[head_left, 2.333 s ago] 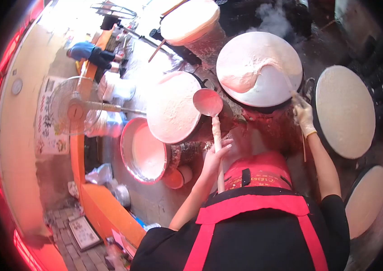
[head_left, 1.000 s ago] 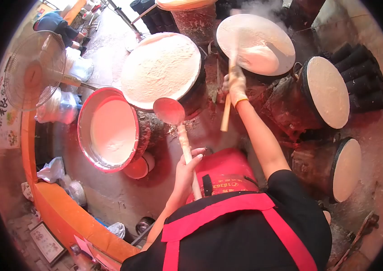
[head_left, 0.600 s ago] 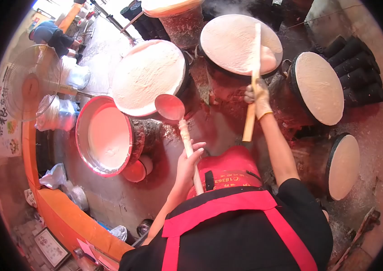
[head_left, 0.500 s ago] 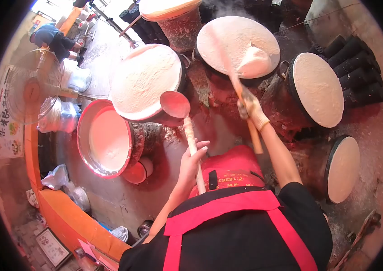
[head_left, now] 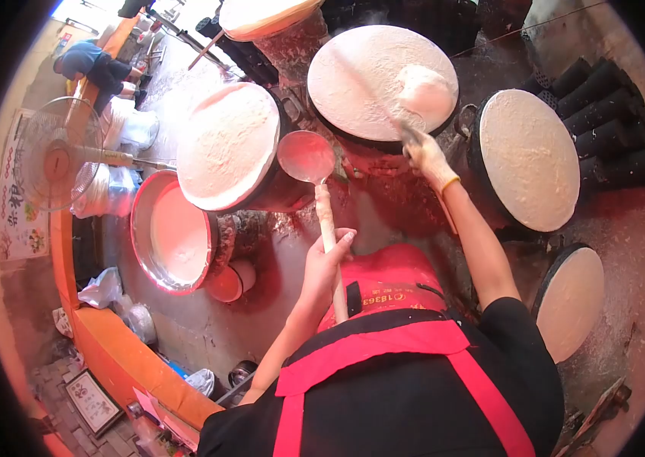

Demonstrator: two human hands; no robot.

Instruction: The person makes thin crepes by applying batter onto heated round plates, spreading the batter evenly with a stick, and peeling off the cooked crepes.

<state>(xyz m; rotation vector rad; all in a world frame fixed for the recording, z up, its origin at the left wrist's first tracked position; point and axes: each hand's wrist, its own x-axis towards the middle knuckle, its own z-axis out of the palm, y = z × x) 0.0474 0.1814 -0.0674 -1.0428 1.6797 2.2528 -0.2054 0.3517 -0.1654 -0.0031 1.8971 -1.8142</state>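
My left hand (head_left: 324, 265) is wrapped around the pale handle of a ladle (head_left: 306, 157), its round bowl raised between two griddles. My right hand (head_left: 427, 158), in a light glove, grips a long wooden batter spreader (head_left: 448, 212). The spreader's far end is smeared by motion over the back round griddle (head_left: 338, 85), which is coated with pale batter. A thicker mound of batter (head_left: 424, 90) lies on the right part of that griddle. To the left, a red-rimmed basin (head_left: 178, 232) holds liquid batter.
Other round griddles stand around me: one at left (head_left: 229, 145), one at right (head_left: 530, 160), one lower right (head_left: 570, 301). Dark cylinders (head_left: 612, 137) are stacked at far right. A fan (head_left: 57, 156) and an orange ledge (head_left: 121, 350) are at left. A person (head_left: 94, 67) bends over far left.
My right hand has moved farther forward with the spreader, nearer the back griddle. The ladle stays raised in my left hand, slightly shifted. The whole view has turned a little.
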